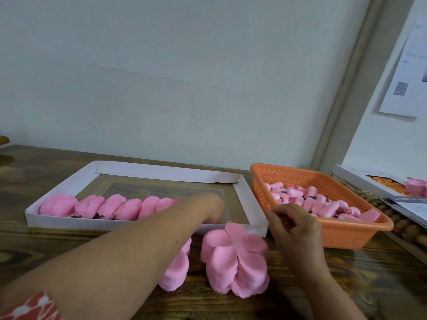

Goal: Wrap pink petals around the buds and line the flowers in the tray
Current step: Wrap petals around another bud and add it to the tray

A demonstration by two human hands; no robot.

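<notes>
Flowers (pixel 108 207) lying in tray (pixel 161 173) on desk (pixel 34 245); basket (pixel 346 236) of buds (pixel 318 204) sitting right; petal stacks (pixel 235 259) lying in front.

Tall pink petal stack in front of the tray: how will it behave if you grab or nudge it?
The petal stack looks like many thin loose sheets, so a side push would probably shear or topple it. Its top petal curls upward, suggesting soft, floppy, light material. Pinching one sheet likely lifts only that layer, not the pile.

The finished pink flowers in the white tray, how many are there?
6 flowers show, in one row along the near wall of the white tray, running from its left corner rightward. The left hand covers the row's right end, so another may be hidden.
</notes>
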